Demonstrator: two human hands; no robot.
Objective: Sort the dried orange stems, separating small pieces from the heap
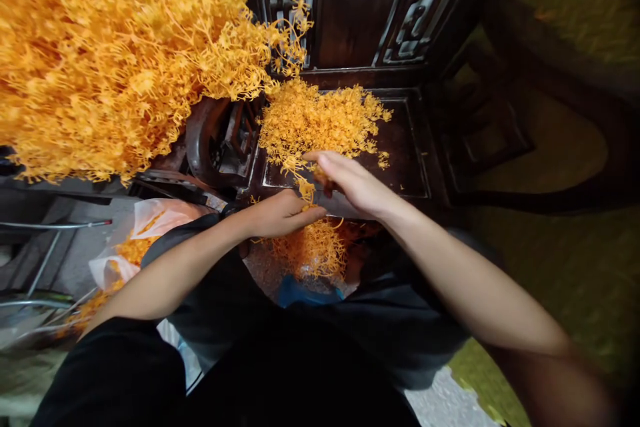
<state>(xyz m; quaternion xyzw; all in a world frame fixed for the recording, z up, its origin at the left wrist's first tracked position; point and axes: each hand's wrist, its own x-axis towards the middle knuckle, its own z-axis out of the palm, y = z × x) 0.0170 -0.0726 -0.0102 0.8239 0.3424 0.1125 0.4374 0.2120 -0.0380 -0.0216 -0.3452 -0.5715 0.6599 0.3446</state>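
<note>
Just in front of the dark wooden seat, my left hand (pixel 281 213) is closed around an orange plastic flower sprig (pixel 305 190). The sprig's branched head rises above the thumb. My right hand (pixel 350 180) is slightly higher and to the right, over the seat's front edge. Its index finger points left and the other fingers curl beneath, in shadow and slightly blurred; what they hold is hidden. Behind both hands, a pile of orange sprigs (pixel 320 117) lies on the seat (pixel 407 147). More orange pieces (pixel 317 250) are below my hands, between my knees.
A large heap of orange sprigs (pixel 120 60) fills the upper left, beside a curved wooden armrest (pixel 203 140). The carved chair back (pixel 357 3) stands behind the seat. A plastic bag (pixel 167 215) with orange pieces is at lower left. Something blue (pixel 307 292) shows between my legs.
</note>
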